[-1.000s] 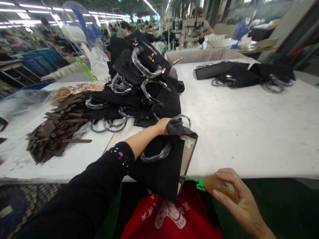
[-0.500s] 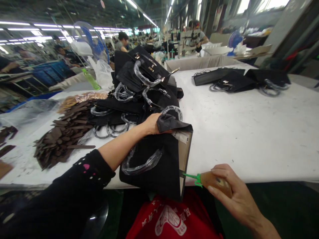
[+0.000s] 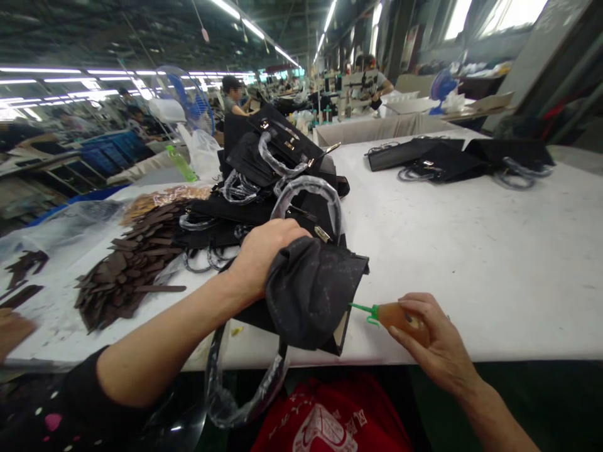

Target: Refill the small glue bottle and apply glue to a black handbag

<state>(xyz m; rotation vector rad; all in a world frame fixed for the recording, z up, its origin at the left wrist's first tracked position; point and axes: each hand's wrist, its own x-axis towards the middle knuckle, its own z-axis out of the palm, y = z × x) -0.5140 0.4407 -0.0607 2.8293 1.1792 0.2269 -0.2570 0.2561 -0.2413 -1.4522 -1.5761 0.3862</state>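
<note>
Directly in front of me a black handbag (image 3: 343,339) lies at the table's front edge, its opening turned to the right. My left hand (image 3: 264,254) is closed on the bag's dark lining (image 3: 311,298), which bulges out and covers much of the opening. One plastic-wrapped handle (image 3: 213,383) hangs over the edge, while the other handle (image 3: 336,207) stands up behind. In my right hand (image 3: 436,345) is an amber squeeze bottle (image 3: 400,320) held sideways. Its thin green nozzle (image 3: 362,307) points left, with the tip close to the bag's rim; I cannot tell whether they touch.
Behind the bag rises a pile of black handbags (image 3: 282,141). Dark brown strips (image 3: 127,270) lie heaped at left, near a green bottle (image 3: 181,163). More black bags (image 3: 447,160) lie far right. Another person's hand (image 3: 14,329) is at the left edge.
The lining has been pulled out over the bag's opening, and a handle has dropped past the table edge. The nozzle, formerly at the inner edge, now sits slightly higher, by the rim.
</note>
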